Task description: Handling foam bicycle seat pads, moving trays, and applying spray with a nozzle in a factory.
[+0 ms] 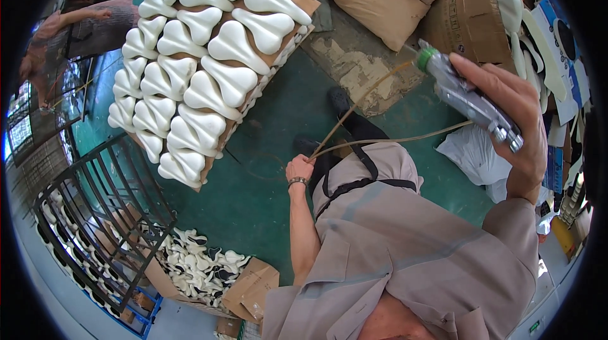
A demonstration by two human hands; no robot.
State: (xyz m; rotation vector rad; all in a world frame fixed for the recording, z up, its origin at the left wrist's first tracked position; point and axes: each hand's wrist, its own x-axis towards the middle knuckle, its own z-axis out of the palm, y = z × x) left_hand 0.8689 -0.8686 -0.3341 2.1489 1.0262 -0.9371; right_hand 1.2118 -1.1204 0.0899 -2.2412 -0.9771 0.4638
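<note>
My right hand (506, 99), raised at the right, is wrapped round a silvery, see-through tool with a green collar (465, 96), shaped like a bottle or spray gun; its exact kind I cannot make out. A thin tan hose (364, 100) slants from near the green end down to my left hand (299, 168). From there a second stretch of it runs right, passing below the tool. In front of my waist, my left hand is closed on the hose. Left of it, a stack of boards (303, 3) carries rows of white foam bicycle-saddle shapes (218, 87).
Below left stand a black metal rack (120, 226) and an open carton (253, 289) of saddle pieces. Stuffed brown sacks (380, 11), a large carton (468, 23) and a white plastic bag (475, 153) lie along the right. Another person's arm (82, 17) shows at far left.
</note>
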